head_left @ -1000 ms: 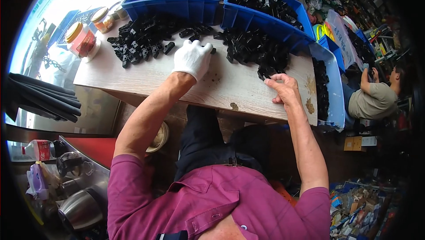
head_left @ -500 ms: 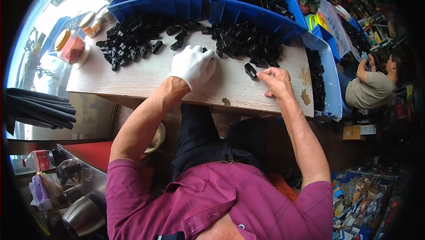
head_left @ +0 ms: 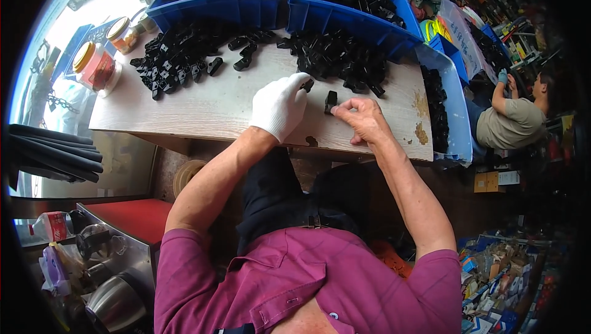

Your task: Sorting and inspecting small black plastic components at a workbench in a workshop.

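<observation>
My left hand [head_left: 280, 106], in a white knit glove, is closed on a small black part [head_left: 307, 85] that peeks out at its fingertips. My bare right hand [head_left: 364, 120] pinches another black plastic part [head_left: 331, 101] between thumb and forefinger, held just right of the glove above the table. Beyond both hands lies a heap of black plastic parts [head_left: 335, 57]. A second heap [head_left: 178, 57] spreads over the table's left side, with a few single pieces [head_left: 245, 57] between the two heaps.
Two blue bins [head_left: 218, 11] [head_left: 357, 26] full of black parts line the table's [head_left: 203, 109] back edge. A pale blue bin [head_left: 458, 112] stands at its right. Lidded jars [head_left: 95, 66] sit at the left. A person [head_left: 514, 115] works at the far right.
My right hand has moved left with its black part, which now stands more upright. My gloved left hand has shifted right and nearer, bringing the two hands close together.
</observation>
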`<action>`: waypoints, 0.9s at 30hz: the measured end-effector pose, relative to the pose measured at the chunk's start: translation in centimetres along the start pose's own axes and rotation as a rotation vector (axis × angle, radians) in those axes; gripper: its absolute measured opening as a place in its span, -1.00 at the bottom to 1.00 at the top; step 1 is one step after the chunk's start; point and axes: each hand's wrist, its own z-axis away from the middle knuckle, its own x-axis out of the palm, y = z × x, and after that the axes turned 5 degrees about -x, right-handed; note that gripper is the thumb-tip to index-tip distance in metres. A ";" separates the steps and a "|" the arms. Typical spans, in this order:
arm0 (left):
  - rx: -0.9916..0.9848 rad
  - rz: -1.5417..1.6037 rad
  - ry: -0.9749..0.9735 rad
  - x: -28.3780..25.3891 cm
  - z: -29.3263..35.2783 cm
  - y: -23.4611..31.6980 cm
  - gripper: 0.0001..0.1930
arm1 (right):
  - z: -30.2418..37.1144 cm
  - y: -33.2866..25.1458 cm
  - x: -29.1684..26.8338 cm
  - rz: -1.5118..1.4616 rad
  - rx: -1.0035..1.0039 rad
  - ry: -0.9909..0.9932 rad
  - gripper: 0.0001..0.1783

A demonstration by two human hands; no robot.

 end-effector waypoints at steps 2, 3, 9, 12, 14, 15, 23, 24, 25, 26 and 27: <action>-0.085 0.153 -0.009 0.8 0.3 1.0 -0.72 | 0.0 -0.2 0.5 -0.093 -0.010 -0.052 -0.68; -0.117 0.193 0.000 1.0 0.3 1.3 -0.71 | 0.1 -0.2 0.6 -0.092 -0.011 -0.054 -0.68; -0.160 0.272 0.021 1.2 1.4 3.1 -0.73 | 0.4 0.1 0.7 -0.215 -0.119 0.015 -0.69; -0.174 0.303 0.030 1.4 1.6 3.5 -0.73 | -0.1 -0.1 1.4 -0.213 -0.163 -0.026 -0.74; -0.175 0.311 0.030 1.8 1.4 3.6 -0.73 | -0.5 -0.3 1.8 -0.098 -0.091 -0.016 -0.76; -0.176 0.312 0.031 2.1 1.1 3.5 -0.73 | -0.6 -0.3 2.1 -0.097 -0.093 -0.021 -0.76; -0.239 0.415 -0.009 2.6 0.1 2.5 -0.73 | 0.2 0.0 2.1 -0.288 -0.032 0.087 -0.76; -0.223 0.400 0.008 2.4 0.2 2.3 -0.73 | 0.3 0.1 1.9 -0.289 -0.030 0.089 -0.76; -0.224 0.400 0.004 2.1 0.5 2.1 -0.73 | 0.3 0.2 1.8 -0.284 -0.084 0.078 -0.71; -0.184 0.356 -0.003 1.5 0.6 2.3 -0.73 | 0.2 0.2 1.7 -0.279 -0.138 0.068 -0.66; -0.143 0.311 -0.010 1.1 0.7 2.6 -0.73 | 0.1 0.1 1.7 -0.281 -0.136 0.070 -0.66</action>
